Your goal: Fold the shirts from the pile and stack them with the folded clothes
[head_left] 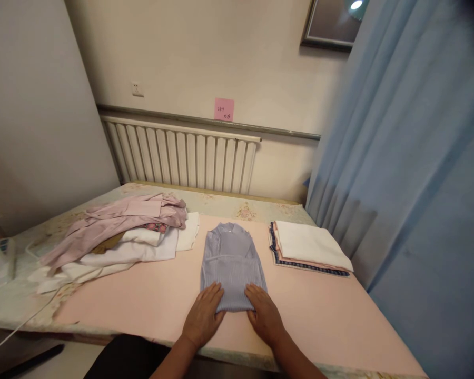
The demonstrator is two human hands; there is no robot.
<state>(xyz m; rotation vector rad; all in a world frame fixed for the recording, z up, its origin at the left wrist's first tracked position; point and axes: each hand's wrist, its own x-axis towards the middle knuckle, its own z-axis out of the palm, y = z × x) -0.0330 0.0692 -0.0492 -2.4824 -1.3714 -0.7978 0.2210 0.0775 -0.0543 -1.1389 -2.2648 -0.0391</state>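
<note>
A light blue, finely striped shirt point(232, 263) lies folded into a narrow rectangle in the middle of the pink cloth, its collar end pointing away from me. My left hand point(204, 311) grips its near left corner, fingers on top and thumb at the near edge. At the near right corner, my right hand point(264, 311) has the same hold, closed on the fabric. Between the hands the folded near edge shows. What lies beneath my thumbs is hidden.
Left of the shirt is a loose heap of clothes point(130, 216), pink, white and brown. A stack of folded clothes point(312, 245) sits to the right. The pink cloth point(150, 305) covers the table. A white cable point(27, 321) hangs at left; a blue curtain point(411, 158) borders the right.
</note>
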